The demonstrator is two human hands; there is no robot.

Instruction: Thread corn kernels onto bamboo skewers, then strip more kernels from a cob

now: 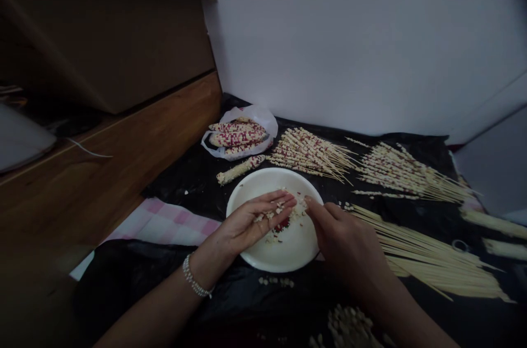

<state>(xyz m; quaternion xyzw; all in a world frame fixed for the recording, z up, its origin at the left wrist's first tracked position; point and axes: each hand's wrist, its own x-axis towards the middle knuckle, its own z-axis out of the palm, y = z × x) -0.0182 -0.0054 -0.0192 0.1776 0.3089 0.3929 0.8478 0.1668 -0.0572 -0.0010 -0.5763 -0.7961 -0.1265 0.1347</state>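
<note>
A white bowl [284,263] with loose corn kernels and a red patch on its bottom sits in front of me. My left hand [255,222] reaches over it from the left, palm turned up and fingers stretched out, with several pale kernels [269,215] on the fingers. Over the bowl's right side, my right hand [337,227] is closed in a pinch, its fingertips close to the left fingertips. What the pinch holds, if anything, is too small to make out. Behind the bowl lies a partly stripped corn cob [241,169].
A plastic bag [267,120] holds speckled corn cobs [239,136]. Two piles of kernel-threaded skewers [308,150] lie at the back, with bare bamboo sticks [432,257] at right. Kernels [275,281] lie on the black sheet [177,172]. A cardboard box [123,40] stands left, a white wall behind.
</note>
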